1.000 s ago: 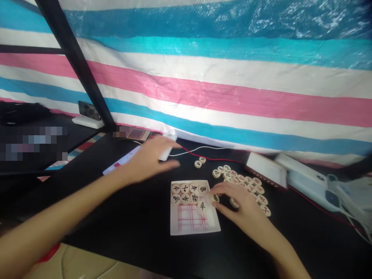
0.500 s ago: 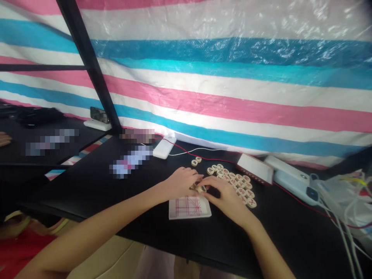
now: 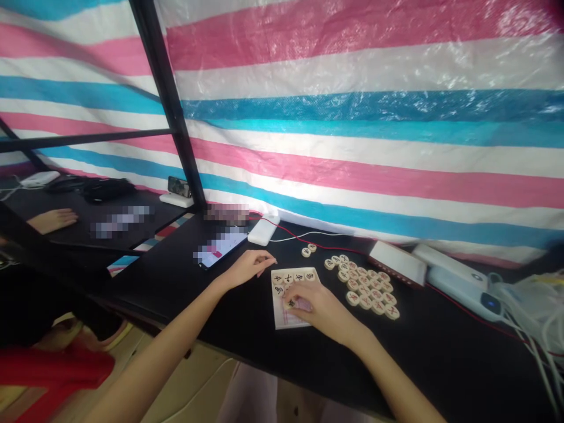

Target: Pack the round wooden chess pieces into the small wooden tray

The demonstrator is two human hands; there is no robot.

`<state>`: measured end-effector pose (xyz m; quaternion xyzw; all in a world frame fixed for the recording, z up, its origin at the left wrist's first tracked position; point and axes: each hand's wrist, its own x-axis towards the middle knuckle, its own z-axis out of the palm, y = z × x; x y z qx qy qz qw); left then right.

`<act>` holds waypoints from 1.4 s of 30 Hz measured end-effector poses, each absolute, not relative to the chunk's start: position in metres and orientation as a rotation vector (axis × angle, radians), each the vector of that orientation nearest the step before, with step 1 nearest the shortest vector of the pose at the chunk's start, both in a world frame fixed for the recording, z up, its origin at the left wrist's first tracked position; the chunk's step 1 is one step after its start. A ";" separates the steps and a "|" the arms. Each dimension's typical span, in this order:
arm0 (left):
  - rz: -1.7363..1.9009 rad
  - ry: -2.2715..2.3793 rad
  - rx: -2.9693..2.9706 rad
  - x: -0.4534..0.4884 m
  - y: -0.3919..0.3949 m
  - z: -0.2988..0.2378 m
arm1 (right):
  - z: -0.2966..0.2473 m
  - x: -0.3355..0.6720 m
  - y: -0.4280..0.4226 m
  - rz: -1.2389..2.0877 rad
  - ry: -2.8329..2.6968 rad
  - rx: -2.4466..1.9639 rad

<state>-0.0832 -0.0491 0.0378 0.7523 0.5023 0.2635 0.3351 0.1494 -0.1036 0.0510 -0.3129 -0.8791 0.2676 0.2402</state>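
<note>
Round wooden Chinese chess pieces with black characters [image 3: 288, 277] sit in a row along the far edge of a small white sheet with pink grid lines [image 3: 282, 320], with more of them in a second row behind my fingers. My right hand [image 3: 311, 299] is over the sheet, its thumb and fingertips closed on a Chinese chess piece [image 3: 291, 304] low above or touching the paper; I cannot tell which. To the left of the sheet, my left hand [image 3: 250, 265] hovers near the desk, fingers stretched and loosely bent, holding nothing.
Several red-marked chess pieces [image 3: 372, 291] cluster to the right, and two loose pieces [image 3: 308, 251] lie behind. A phone [image 3: 224, 249], white power bank [image 3: 263, 229], box [image 3: 396, 261] and cables [image 3: 524, 317] also occupy the desk. At far left rests another person's hand [image 3: 55, 220].
My left hand has left the pieces and moved left, off the sheet. My right hand has come nearer over the sheet with a piece. The pieces on the paper are uncovered; the view has turned left.
</note>
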 end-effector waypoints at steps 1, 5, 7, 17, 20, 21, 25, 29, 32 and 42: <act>0.646 1.279 1.952 -0.082 -0.052 0.036 | 0.051 0.144 -0.105 0.721 -2.452 -0.840; 0.539 1.216 1.938 -0.072 -0.059 0.032 | 0.047 0.135 -0.106 0.723 -2.534 -0.773; 0.529 1.206 1.928 -0.070 -0.059 0.030 | 0.042 0.136 -0.105 0.726 -2.512 -0.740; 0.546 1.174 1.852 -0.073 -0.050 0.019 | 0.039 0.142 -0.100 0.222 -2.509 -0.911; 0.548 1.164 1.842 -0.074 -0.048 0.019 | 0.041 0.169 -0.082 0.048 -2.284 -1.153; 0.549 1.158 1.842 -0.074 -0.048 0.019 | 0.038 0.180 -0.075 -0.038 -2.201 -1.261; 0.544 1.140 1.846 -0.075 -0.046 0.018 | 0.020 0.215 -0.051 -0.333 -2.147 -1.528; 0.549 1.146 1.837 -0.075 -0.044 0.016 | 0.009 0.214 -0.048 -0.431 -2.296 -1.453; 0.548 1.139 1.838 -0.075 -0.044 0.016 | 0.011 0.204 -0.053 -0.402 -2.318 -1.421; 0.572 1.124 1.845 -0.073 -0.046 0.016 | 0.031 0.198 -0.066 0.078 -2.144 -1.378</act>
